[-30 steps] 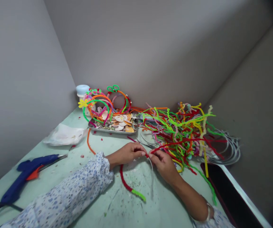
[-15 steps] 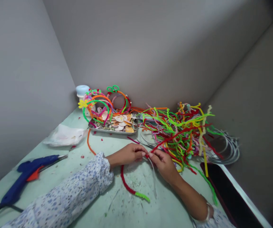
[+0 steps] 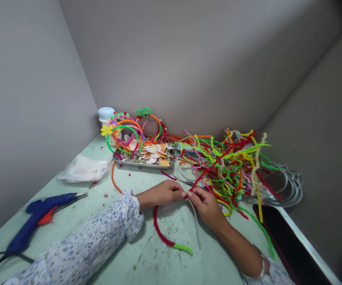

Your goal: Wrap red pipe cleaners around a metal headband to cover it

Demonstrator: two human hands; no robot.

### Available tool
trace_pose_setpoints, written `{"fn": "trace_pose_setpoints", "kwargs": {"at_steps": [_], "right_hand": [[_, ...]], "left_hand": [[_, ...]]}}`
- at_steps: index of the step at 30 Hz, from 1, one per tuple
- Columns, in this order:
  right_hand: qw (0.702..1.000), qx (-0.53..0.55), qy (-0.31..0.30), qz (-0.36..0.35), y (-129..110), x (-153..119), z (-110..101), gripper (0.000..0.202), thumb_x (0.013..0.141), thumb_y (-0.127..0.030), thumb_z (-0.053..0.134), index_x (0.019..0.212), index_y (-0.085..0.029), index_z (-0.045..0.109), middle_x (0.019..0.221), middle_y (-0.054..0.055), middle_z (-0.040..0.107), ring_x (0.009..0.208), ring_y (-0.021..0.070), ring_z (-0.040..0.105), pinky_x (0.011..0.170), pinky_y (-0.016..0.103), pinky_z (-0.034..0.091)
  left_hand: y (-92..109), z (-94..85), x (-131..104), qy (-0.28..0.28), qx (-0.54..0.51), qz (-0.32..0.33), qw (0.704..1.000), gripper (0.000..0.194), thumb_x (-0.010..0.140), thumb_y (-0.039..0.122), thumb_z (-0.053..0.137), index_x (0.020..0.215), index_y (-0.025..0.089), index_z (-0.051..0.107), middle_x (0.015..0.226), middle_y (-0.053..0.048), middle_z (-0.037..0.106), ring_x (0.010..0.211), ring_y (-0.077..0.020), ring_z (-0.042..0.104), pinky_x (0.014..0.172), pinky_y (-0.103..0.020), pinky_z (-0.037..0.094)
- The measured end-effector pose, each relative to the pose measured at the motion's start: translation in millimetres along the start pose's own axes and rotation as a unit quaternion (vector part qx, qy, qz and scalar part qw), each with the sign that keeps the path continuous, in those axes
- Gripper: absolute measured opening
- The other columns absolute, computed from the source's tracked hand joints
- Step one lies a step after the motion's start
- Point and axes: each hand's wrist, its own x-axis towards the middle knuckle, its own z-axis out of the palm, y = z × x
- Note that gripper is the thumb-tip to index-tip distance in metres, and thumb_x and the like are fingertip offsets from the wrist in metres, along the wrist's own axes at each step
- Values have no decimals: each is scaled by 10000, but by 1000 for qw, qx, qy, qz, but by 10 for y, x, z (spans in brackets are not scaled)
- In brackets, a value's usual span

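Note:
Close together over the middle of the table, both hands pinch a thin headband. My left hand [image 3: 168, 192] is closed on the headband [image 3: 161, 235], whose wrapped part curves down below it, red and then bright green at the tip. The bare grey end [image 3: 196, 217] of the headband hangs below the fingertips. My right hand [image 3: 206, 206] is closed at the same spot, with its fingertips on a red pipe cleaner [image 3: 205, 170]. That pipe cleaner slants up to the right, over the pile. The fingers hide the exact contact point.
A tangled pile of coloured pipe cleaners [image 3: 233, 170] lies at the right, beside coiled grey bands [image 3: 292, 188] and a black phone-like slab [image 3: 289, 241]. A metal tray [image 3: 141, 163] with shells stands behind, finished-looking headbands [image 3: 126, 134] above it. A blue glue gun [image 3: 37, 217] and a plastic bag [image 3: 84, 169] lie left.
The whole view has shifted slightly, moving things a little to the right. My fingers have moved slightly at the joint, and the red pipe cleaner stands at a steeper slant.

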Motion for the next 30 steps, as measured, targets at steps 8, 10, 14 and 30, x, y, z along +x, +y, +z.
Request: {"fn": "trace_pose_setpoints", "kwargs": {"at_steps": [8,10,14,30], "right_hand": [[1000,-19,11,-4,35,1,1,294,838,-432,526,681,-185,542,572,-32,444,551,132,402,507,237,327],[1000,-20,14,-7,39,3,2,289,835,-428,533,684,-182,547,577,-29,454,555,132,407,508,237,331],[1000,-19,18,-8,40,8,6,270,830,-419,549,707,-179,561,601,-27,473,569,131,423,519,236,347],[1000,-5,14,-6,35,36,2,259,829,-418,559,726,-182,581,623,-22,487,584,136,431,540,240,350]], "left_hand": [[-65,14,17,9,-40,-33,999,356,748,475,576,704,123,606,521,56,372,493,-74,272,477,-233,194],[-59,16,14,7,-58,-38,998,336,741,459,582,679,129,585,502,62,355,472,-70,258,466,-241,177],[-57,21,15,6,-101,-45,994,309,719,433,605,645,137,556,488,66,354,457,-65,249,461,-249,168],[-64,28,9,-10,-156,-49,987,285,735,415,618,692,136,574,491,71,332,450,-63,225,447,-259,131]]}}
